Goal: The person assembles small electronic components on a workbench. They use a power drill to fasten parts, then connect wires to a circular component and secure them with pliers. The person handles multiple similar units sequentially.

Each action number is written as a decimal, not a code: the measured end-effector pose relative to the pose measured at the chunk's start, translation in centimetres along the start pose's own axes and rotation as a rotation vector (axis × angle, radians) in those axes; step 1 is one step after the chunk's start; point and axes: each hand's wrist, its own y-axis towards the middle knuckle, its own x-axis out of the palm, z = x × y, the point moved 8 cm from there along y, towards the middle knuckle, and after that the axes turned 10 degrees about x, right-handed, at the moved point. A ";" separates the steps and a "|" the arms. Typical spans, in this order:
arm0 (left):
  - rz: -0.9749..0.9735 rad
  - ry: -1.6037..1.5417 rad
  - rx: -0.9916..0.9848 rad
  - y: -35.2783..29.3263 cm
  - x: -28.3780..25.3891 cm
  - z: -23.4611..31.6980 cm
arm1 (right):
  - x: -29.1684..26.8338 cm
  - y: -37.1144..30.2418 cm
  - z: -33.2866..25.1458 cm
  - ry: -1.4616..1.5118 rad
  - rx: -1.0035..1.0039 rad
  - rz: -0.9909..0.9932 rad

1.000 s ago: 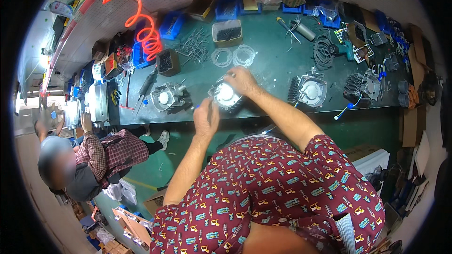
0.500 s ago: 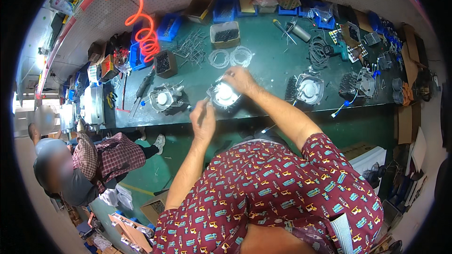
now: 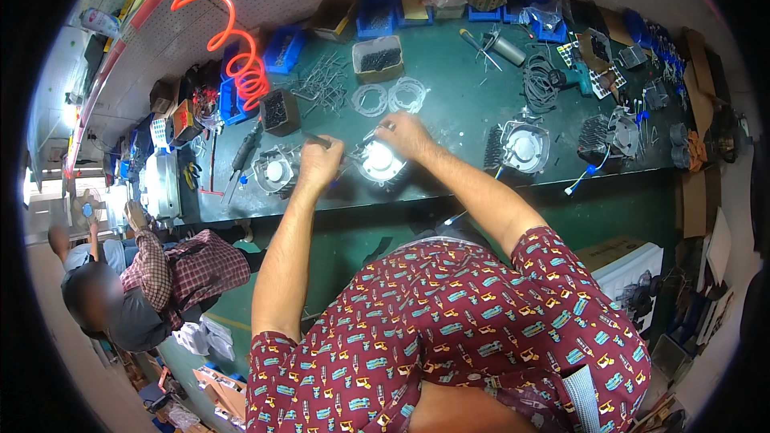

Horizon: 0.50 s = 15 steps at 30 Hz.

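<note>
Near the front edge of the green workbench (image 3: 449, 152), a round cast-metal housing (image 3: 380, 162) with a pale, bright centre lies before me. My right hand (image 3: 406, 136) grips its far right rim, the fingers curled over the edge. My left hand (image 3: 321, 162) is closed around a slim dark tool (image 3: 316, 140), whose kind I cannot make out. That hand hovers between this housing and a second finned metal housing (image 3: 277, 173) on its left. Farther right along the bench stand two more such finned housings, one (image 3: 525, 149) with a wire hanging forward and another (image 3: 622, 138) with blue connectors.
Behind the hands lie coiled clear tubing (image 3: 407, 96), a box of dark screws (image 3: 378, 60) and loose metal rods (image 3: 322, 87). An orange coiled air hose (image 3: 250, 84) hangs at the left, near a long driver tool (image 3: 246, 147). A co-worker (image 3: 152, 281) sits at the left.
My left hand has moved left and away from me, off the near side of the housing, carrying the slim dark tool. My right hand stays on the housing's rim.
</note>
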 end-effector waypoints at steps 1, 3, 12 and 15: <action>-0.018 -0.032 -0.040 0.0 -0.1 0.5 | 0.0 0.0 0.0 0.002 -0.008 0.002; -0.069 -0.053 -0.046 0.7 0.1 0.4 | 0.1 0.0 0.0 0.004 -0.016 0.003; -0.074 -0.330 -0.166 -1.4 0.0 -0.2 | 0.3 -0.3 -0.4 -0.036 -0.013 -0.003; -0.117 -0.212 -0.137 -0.4 0.0 1.2 | 0.3 -0.2 -0.3 -0.051 -0.013 -0.022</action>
